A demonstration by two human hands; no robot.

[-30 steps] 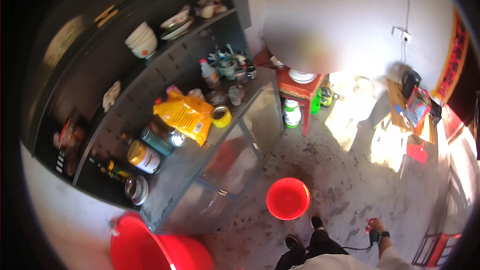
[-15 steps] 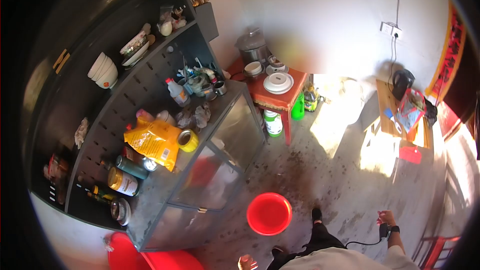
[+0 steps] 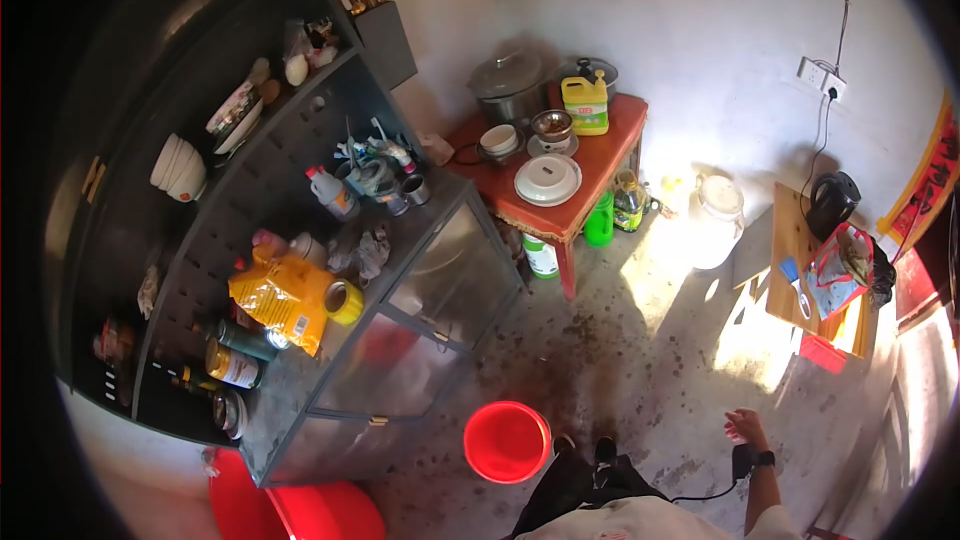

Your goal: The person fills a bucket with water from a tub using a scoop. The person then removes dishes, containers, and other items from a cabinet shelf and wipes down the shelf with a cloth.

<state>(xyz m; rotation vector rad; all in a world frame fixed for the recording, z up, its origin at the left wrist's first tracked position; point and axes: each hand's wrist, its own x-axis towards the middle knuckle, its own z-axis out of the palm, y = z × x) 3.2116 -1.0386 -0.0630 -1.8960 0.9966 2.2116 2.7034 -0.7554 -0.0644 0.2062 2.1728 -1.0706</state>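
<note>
My right hand hangs at the lower right, away from my body, with its fingers loosely bent and nothing visible in them. A dark watch or band is on that wrist, and a small black box with a cable sits beside it. My left hand is out of view. On the floor just ahead and left of my feet stands a red bucket or basin, which neither hand touches.
A grey cabinet with loaded shelves runs along the left. Ahead is a red table bearing a pot, plates and a yellow-green jug. A wooden bench with a kettle is at right; red tubs lie lower left.
My view has shifted forward, bringing the red table and white barrel nearer. My feet are now beside the red bucket. My left hand has left the picture, while the right still hangs out to the side.
</note>
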